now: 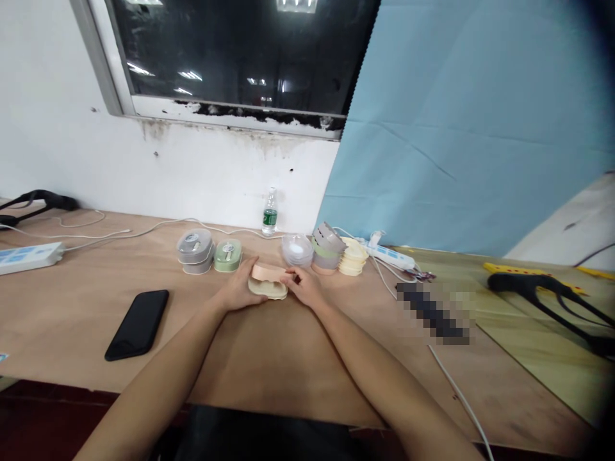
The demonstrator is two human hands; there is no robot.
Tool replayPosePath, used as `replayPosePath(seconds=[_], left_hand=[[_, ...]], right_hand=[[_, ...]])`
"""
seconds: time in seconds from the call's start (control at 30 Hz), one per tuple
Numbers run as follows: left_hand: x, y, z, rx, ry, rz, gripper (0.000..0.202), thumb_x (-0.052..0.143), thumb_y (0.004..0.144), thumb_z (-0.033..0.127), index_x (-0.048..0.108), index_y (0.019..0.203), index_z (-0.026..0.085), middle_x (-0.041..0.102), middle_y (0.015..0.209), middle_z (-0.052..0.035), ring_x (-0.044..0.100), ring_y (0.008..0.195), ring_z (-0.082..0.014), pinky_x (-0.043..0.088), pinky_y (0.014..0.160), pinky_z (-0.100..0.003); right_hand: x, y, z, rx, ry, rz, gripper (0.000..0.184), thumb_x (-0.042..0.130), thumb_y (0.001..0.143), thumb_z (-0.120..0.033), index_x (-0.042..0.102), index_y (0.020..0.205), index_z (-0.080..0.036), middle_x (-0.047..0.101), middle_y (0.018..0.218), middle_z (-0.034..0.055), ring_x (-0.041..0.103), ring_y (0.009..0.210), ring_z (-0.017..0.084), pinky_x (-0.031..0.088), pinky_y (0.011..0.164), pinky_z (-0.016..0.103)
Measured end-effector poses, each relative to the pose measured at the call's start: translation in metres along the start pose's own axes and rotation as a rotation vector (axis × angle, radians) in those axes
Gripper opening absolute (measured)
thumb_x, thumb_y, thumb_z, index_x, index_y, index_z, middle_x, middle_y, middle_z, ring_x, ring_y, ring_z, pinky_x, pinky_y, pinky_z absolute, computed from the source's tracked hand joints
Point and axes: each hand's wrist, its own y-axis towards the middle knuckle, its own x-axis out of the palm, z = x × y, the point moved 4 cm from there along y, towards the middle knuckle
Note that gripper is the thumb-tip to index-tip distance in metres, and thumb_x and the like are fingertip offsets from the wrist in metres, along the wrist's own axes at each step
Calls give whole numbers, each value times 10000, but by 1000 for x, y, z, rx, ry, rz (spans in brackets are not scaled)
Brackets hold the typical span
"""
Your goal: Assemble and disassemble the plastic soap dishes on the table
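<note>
A peach plastic box part (266, 273) stands tilted up on its side at the middle of the table. Just in front of it lies a cream plastic tray (273, 292) with a wavy rim. My left hand (240, 288) wraps the left end of both pieces, its thumb along the cream tray and its fingers by the peach part. At the other end, my right hand (305, 288) pinches the right edge of the peach part with curled fingers. The inside of the peach part is hidden from me.
Behind my hands stand grey lidded boxes (195, 251), a green lidded box (228, 256), clear lids (298, 250), stacked grey and green containers (328, 248) and cream trays (354, 257). A bottle (270, 214) is by the wall. A phone (137, 324) lies left; a power strip (391, 256) sits right.
</note>
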Motion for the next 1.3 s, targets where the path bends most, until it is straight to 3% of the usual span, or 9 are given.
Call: replayPosePath(seconds=[0.2, 0.63, 0.83, 1.03, 1.17, 1.3], left_hand=[[4, -2, -7, -19, -22, -50, 1232, 787, 526, 517, 98, 1484, 161, 295, 1478, -164, 296, 1352, -354, 305, 1099, -484], [0, -1, -3, -20, 47, -95, 1168, 733, 582, 605, 146, 1468, 119, 307, 1463, -191, 326, 1336, -336, 302, 1095, -454], [-3, -2, -1, -34, 76, -78, 854, 575, 779, 552, 252, 1437, 114, 408, 1410, -177, 424, 1276, -308, 351, 1056, -429], [-2, 3, -3, 26, 107, -34, 473, 550, 791, 275, 496, 1247, 158, 582, 1215, -121, 561, 1100, -256, 441, 953, -396], [-4, 5, -9, -23, 65, 30, 391, 511, 779, 189, 546, 1168, 167, 632, 1130, -106, 596, 1034, -247, 471, 901, -390], [-7, 6, -9, -60, -34, 115, 373, 515, 821, 255, 536, 1183, 167, 632, 1144, -109, 598, 1046, -250, 472, 906, -393]], right_hand=[[-1, 0, 2, 4, 1, 0, 420, 545, 810, -574, 668, 1001, -221, 687, 798, 31, 605, 704, 160, 429, 666, 263], [2, 3, 7, -9, 19, -14, 394, 543, 822, -545, 668, 992, -212, 687, 809, 34, 596, 684, 162, 429, 639, 272], [2, 2, 6, -54, 30, 10, 387, 557, 819, -536, 664, 1000, -211, 688, 824, 37, 601, 692, 163, 445, 648, 274], [-3, -1, 0, -144, 47, 79, 412, 541, 841, -510, 627, 1092, -195, 691, 915, 60, 621, 740, 177, 488, 685, 291], [-8, -3, -4, -246, 69, 104, 423, 479, 892, -440, 540, 1238, -206, 663, 1102, 75, 649, 860, 189, 516, 782, 310], [-9, -4, -7, -315, -1, 196, 492, 497, 888, -399, 445, 1338, -206, 618, 1210, 87, 639, 974, 217, 516, 874, 348]])
